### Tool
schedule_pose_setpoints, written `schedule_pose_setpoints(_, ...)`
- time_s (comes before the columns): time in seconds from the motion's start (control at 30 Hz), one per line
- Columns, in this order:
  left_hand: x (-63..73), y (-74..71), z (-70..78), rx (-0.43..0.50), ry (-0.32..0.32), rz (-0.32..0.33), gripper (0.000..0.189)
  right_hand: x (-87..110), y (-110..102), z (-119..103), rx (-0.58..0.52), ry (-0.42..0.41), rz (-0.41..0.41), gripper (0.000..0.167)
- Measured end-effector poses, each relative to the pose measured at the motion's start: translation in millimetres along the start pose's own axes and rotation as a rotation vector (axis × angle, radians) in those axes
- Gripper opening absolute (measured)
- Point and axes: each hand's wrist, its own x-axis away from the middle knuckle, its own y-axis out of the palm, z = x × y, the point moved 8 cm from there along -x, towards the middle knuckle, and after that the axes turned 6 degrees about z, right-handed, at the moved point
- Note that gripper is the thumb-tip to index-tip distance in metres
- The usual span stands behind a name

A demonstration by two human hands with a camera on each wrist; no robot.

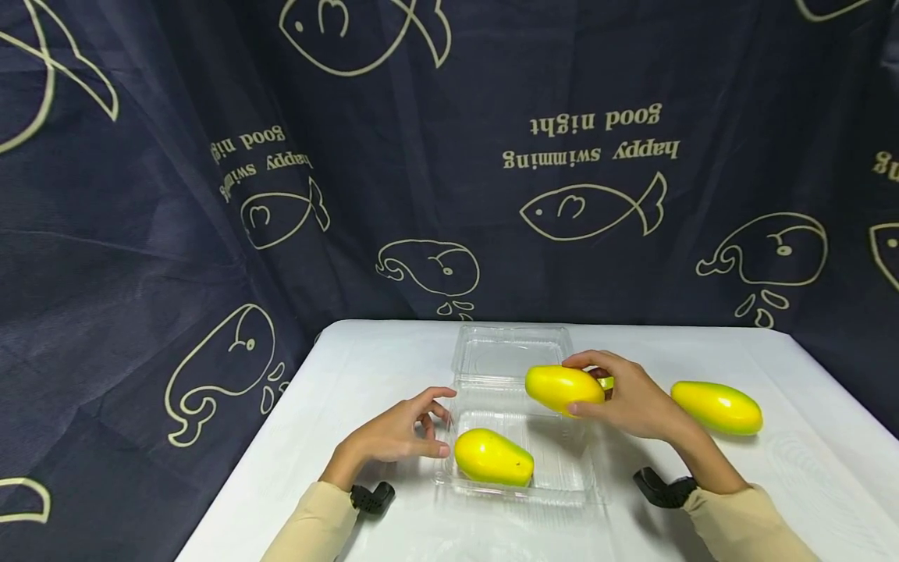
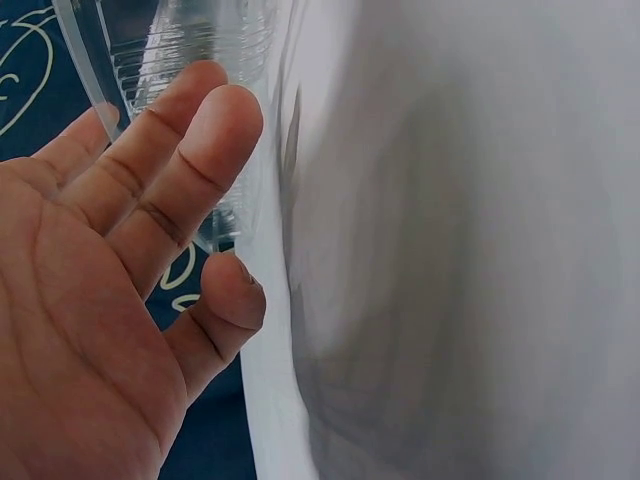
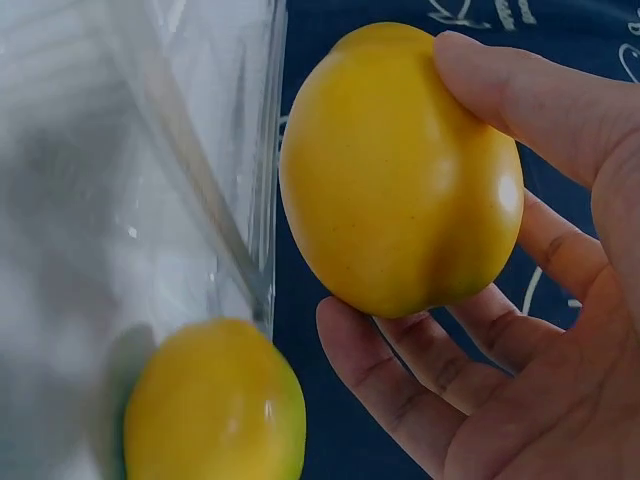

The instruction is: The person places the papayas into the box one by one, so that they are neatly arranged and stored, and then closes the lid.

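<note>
1. On my feed I count three smooth, oval, yellow-and-green fruits [image 1: 494, 458] [image 1: 562, 388] [image 1: 716, 407]
2. I see one clear, rectangular, ribbed plastic clamshell container [image 1: 558, 441]
3. I have two bare hands [image 1: 403, 429] [image 1: 632, 398] in view
4. I make out two small black wrist-worn devices [image 1: 374, 499] [image 1: 662, 489] and two beige sleeves [image 1: 312, 527] [image 1: 744, 527]
5. I get just one table [image 1: 386, 351], flat and covered in white

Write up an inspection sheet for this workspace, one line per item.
Surface: white-covered table, wrinkled in places.
Job's things: clear plastic container, lid open at the back; boxed fruit lies inside, left side; held fruit is off the table; outer fruit lies right of the container.
Clutter: nothing seen.
Grippers: left hand beside the container, contact unclear; right hand grips the held fruit.
Cables: nothing seen.
Surroundings: dark printed cloth behind and left.
</note>
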Motion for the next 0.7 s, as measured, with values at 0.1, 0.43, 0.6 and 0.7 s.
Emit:
schedule_pose_setpoints(0.1,-0.2,-0.5,0.5,-0.002,0.000,-0.001,0.085,-6.2,7.8,-3.1,-0.025,0.001,-0.017,0.057)
schedule_pose_setpoints(0.43,0.1,-0.5,1.0,0.008,0.008,-0.008,0.083,-19.2,32.5,-11.7,-0.011,-0.009,-0.078,0.057)
schedule_pose_setpoints(0.6,-0.4,-0.6,-0.8,0.006,-0.002,-0.006,0.081,-24.4,41.8,-18.5,-0.039,-0.008,-0.099,0.055)
schedule_pose_setpoints(0.7,-1.0,-0.1,-0.5,0.004,0.001,-0.008,0.082,-26.9,46.4,-20.1,-0.041,-0.005,-0.104,0.055)
